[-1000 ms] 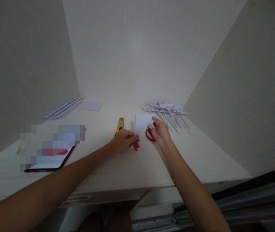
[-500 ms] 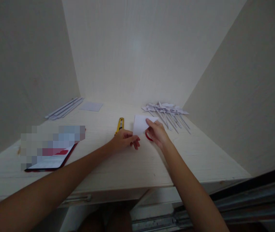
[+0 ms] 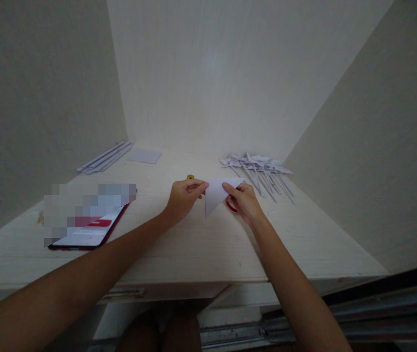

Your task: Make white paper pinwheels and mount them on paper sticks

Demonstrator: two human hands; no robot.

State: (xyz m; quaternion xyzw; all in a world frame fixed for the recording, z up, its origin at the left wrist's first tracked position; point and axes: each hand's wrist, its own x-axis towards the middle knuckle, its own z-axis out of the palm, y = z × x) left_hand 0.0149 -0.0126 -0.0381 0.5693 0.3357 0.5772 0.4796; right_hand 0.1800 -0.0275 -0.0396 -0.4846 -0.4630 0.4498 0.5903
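Observation:
A white sheet of paper (image 3: 216, 193), folded into a triangle, is held up between my two hands above the table. My left hand (image 3: 184, 198) pinches its upper left corner between thumb and fingers. On the other side, my right hand (image 3: 243, 199) grips it with the thumb on top near the right end. Under my right hand a red ring-shaped thing (image 3: 231, 206) shows in part; the rest is hidden. Behind my left hand only the tip of a yellow utility knife (image 3: 190, 177) is visible.
Several white paper pinwheels on sticks (image 3: 258, 168) lie piled at the back right. Rolled paper sticks (image 3: 105, 159) and a flat paper square (image 3: 144, 156) lie at the back left. A tablet (image 3: 83, 239), partly blurred, rests at the left. Walls enclose the table (image 3: 194, 264) on three sides.
My left hand has moved up to the paper's upper left corner and now pinches it. The paper has tilted, and the knife is now mostly covered by my left hand.

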